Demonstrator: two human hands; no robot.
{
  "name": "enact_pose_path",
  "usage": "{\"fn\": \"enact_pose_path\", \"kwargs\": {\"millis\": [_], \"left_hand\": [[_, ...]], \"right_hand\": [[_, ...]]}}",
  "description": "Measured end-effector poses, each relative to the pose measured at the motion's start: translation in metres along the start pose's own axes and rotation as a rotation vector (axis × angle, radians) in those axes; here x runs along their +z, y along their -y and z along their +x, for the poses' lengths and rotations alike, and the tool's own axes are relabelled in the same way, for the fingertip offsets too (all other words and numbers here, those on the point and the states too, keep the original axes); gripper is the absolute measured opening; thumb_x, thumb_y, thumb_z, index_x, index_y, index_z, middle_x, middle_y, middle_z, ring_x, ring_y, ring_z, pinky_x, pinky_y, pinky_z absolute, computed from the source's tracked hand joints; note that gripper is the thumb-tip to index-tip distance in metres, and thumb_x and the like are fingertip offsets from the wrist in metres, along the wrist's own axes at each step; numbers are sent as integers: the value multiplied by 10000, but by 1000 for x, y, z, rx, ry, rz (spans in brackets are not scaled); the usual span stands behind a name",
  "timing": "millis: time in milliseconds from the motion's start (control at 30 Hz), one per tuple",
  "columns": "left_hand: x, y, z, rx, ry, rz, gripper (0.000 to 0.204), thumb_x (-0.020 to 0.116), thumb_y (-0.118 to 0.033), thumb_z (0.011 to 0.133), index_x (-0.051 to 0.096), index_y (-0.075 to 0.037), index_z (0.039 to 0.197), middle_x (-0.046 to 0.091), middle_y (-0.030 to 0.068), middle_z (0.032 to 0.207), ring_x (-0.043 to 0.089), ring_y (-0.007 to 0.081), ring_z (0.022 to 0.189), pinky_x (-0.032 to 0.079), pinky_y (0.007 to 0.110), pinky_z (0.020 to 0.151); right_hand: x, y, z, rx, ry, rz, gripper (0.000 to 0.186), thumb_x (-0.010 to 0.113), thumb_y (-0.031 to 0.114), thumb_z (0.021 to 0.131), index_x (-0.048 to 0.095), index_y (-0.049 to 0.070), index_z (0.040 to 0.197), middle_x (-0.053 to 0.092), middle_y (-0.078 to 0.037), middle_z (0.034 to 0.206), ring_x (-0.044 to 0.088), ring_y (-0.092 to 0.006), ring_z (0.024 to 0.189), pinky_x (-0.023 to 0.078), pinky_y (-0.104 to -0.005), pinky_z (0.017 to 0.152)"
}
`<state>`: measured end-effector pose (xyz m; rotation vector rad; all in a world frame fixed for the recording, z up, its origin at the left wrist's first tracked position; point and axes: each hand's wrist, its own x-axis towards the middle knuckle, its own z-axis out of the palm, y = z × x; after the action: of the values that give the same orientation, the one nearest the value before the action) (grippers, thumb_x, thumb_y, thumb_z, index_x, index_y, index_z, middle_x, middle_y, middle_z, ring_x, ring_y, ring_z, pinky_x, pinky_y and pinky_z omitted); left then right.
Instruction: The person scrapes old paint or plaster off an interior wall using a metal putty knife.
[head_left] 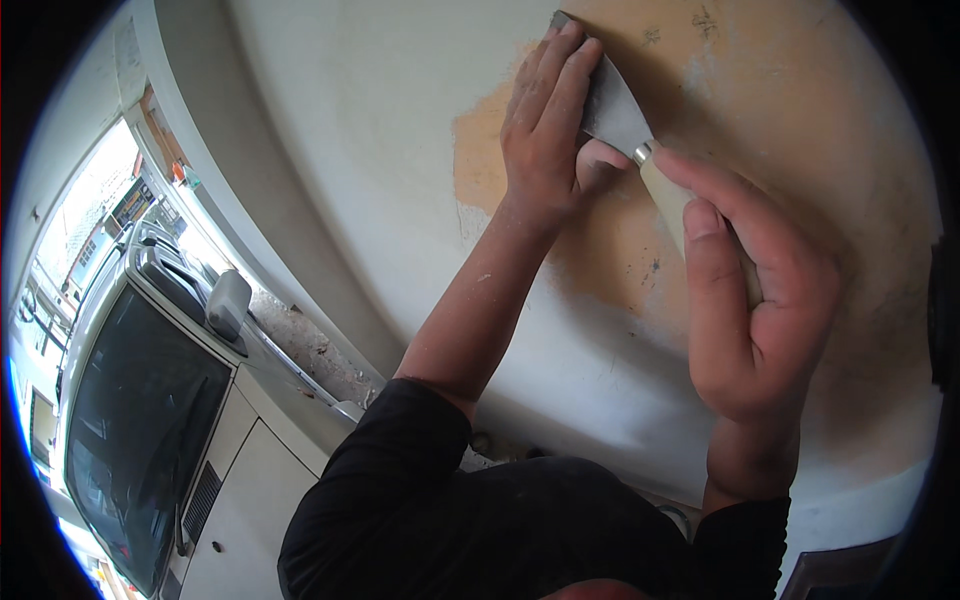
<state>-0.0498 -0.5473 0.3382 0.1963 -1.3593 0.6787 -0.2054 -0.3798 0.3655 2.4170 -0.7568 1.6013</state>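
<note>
Against a wall with a large tan, patchy area (780, 80), my right hand (760, 280) is closed round the pale handle of a putty knife (620, 110), its index finger along the neck. My left hand (550, 120) lays its extended fingers on the left part of the metal blade, near the upper corner, with its thumb lower down beside the blade. The blade slants up and to the left; its underside and part of its edge are hidden.
A light-coloured vehicle (250, 450) with a dark windscreen (140, 420) stands at the left, below a bright opening (100, 190). A curved plaster edge (200, 120) borders the wall, and a dark object (830, 570) shows at the lower right.
</note>
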Motion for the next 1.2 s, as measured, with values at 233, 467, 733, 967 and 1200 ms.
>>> {"fn": "enact_pose_path", "kwargs": {"millis": [233, 467, 733, 967, 1200], "left_hand": [[1, -4, -3, -50, -5, -1, 844, 404, -696, 933, 605, 72, 1222, 611, 278, 1250, 587, 447, 1186, 475, 496, 1002], [2, -6, -5, -81, 7, -53, 809, 350, -648, 978, 586, 78, 1245, 599, 280, 1270, 573, 448, 1205, 465, 493, 1017], [0, -6, -2, -66, 19, -23, 801, 349, -627, 989, 570, 93, 1262, 578, 288, 1295, 551, 447, 1233, 451, 484, 1036], [-2, -7, -5, -77, 22, -52, 786, 361, -618, 991, 579, 90, 1252, 577, 287, 1296, 557, 445, 1226, 447, 495, 1034], [2, -7, -6, -68, 20, -45, 776, 356, -614, 994, 585, 84, 1245, 577, 279, 1302, 556, 444, 1228, 453, 495, 1027]], "right_hand": [[2, -1, 0, 29, -36, 60, 263, 532, -13, 893, 687, -72, 1096, 723, -192, 924, 684, -183, 745, 519, -272, 713], [6, 0, 0, -59, -43, 10, 257, 521, -34, 897, 685, -74, 1091, 687, -141, 786, 593, -121, 616, 472, -240, 602], [6, -2, 2, -44, -50, 27, 257, 521, -30, 899, 689, -65, 1090, 680, -126, 757, 595, -116, 604, 469, -245, 586], [5, -2, -1, -66, -41, 7, 260, 514, -34, 902, 687, -61, 1094, 706, -147, 831, 594, -104, 624, 469, -236, 601], [6, -7, -6, -74, -48, 23, 263, 511, -40, 905, 686, -54, 1102, 717, -147, 861, 604, -98, 649, 476, -227, 621]]}}
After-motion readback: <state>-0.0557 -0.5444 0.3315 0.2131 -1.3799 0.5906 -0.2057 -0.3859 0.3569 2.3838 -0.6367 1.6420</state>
